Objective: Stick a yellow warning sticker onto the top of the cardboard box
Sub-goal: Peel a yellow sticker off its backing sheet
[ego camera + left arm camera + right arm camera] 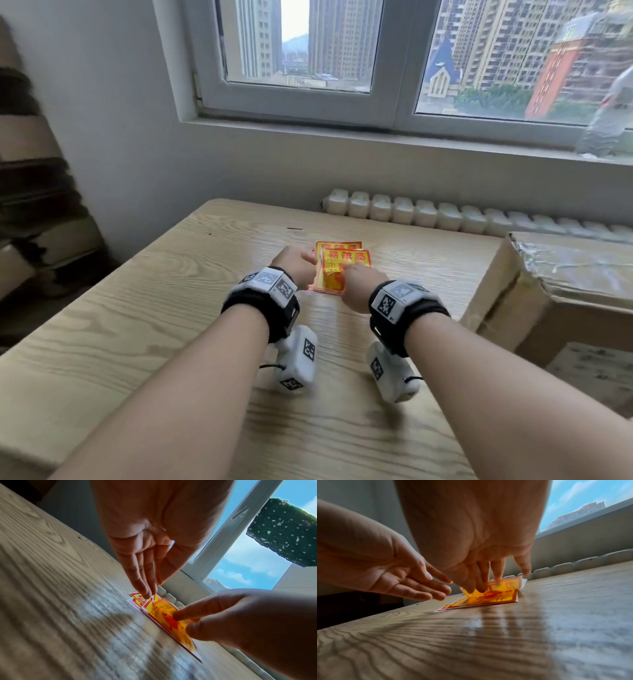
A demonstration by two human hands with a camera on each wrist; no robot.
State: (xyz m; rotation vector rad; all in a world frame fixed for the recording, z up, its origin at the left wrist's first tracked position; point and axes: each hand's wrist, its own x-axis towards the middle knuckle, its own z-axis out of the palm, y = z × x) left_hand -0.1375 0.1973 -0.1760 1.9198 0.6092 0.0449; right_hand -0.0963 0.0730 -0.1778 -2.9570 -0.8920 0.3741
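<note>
Two yellow-and-red warning stickers overlap on the wooden table (154, 308). The top sticker (346, 262) is curled up at its near corner, where my right hand (354, 274) pinches it between thumb and index finger (181, 615); the wrist view shows the lifted flap (498, 595) glowing against the light. My left hand (301, 262) lies to the left with straight fingers (145, 592), whose tips press on the sheet underneath (337, 245). The cardboard box (575, 270), its top taped, stands at the table's right edge, away from both hands.
A white radiator (428, 214) runs along the wall behind the table. Above it is the window sill with a plastic bottle (609, 116) at the far right. Dark stacked items (34, 205) fill the left side of the room.
</note>
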